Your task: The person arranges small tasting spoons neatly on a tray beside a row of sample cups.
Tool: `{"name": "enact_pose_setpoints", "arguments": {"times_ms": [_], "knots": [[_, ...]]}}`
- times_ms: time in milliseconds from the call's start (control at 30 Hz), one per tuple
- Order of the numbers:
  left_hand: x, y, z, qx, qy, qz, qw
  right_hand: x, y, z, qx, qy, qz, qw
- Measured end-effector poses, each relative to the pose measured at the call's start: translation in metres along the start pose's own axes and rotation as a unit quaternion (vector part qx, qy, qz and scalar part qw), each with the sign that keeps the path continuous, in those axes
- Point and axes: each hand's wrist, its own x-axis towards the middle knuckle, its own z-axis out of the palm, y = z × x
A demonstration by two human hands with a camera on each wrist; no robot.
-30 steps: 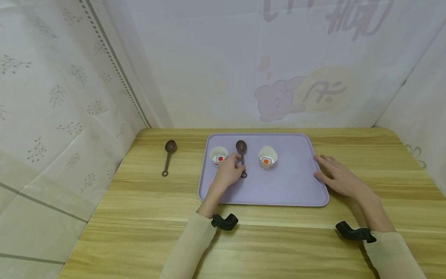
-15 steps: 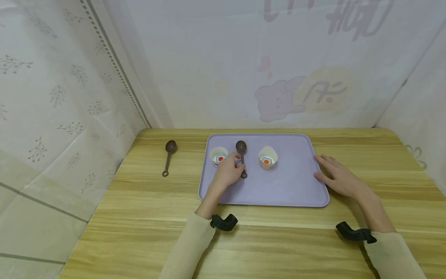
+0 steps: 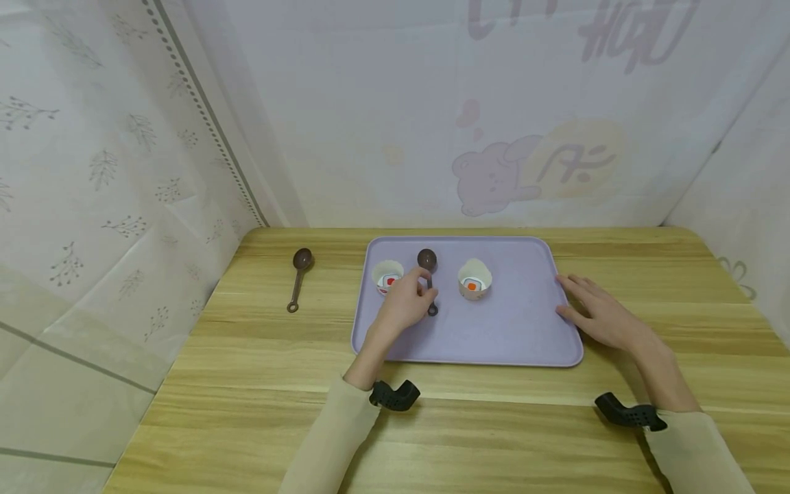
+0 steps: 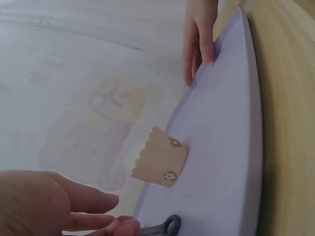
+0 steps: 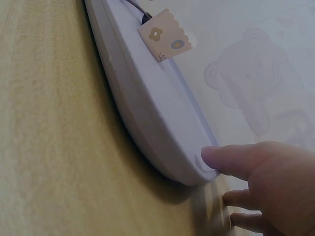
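A dark brown scoop (image 3: 427, 260) lies on the purple tray (image 3: 512, 329), handle toward the front. My left hand (image 3: 404, 300) is over its handle; in the left wrist view the thumb (image 4: 93, 199) stands apart from the handle while other fingertips (image 4: 129, 228) sit right at it, just short of the ring end. Left of that scoop stands a white paper cup (image 3: 387, 272) with a red mark inside, partly behind the hand. A scalloped paper cup (image 3: 474, 280) with an orange mark stands to the right. My right hand (image 3: 601, 315) rests at the tray's right edge, fingers extended.
A second brown scoop (image 3: 302, 261) lies on the wooden table (image 3: 265, 357), left of the tray. Behind the table hangs a pale printed cloth (image 3: 370, 123), and a patterned curtain (image 3: 92, 226) covers the left side.
My left hand has shifted very slightly to the right over the handle. The scoop beneath it, the cups, the tray and my right hand stay in place.
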Motion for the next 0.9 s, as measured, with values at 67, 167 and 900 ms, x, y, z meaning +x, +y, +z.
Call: {"name": "enact_pose_setpoints", "arguments": {"times_ms": [67,167,900], "knots": [[-0.001,0.002,-0.002,0.000,0.001,0.004,1.0000,0.000,0.000,0.000,0.001,0.001,0.000,1.0000],[-0.003,0.006,-0.005,-0.009,0.002,0.008,0.9999,0.000,0.000,-0.001,0.001,0.001,0.001,1.0000],[-0.012,0.018,-0.022,0.026,0.041,0.035,0.9982,0.000,-0.001,0.000,-0.003,0.003,-0.004,1.0000]]}}
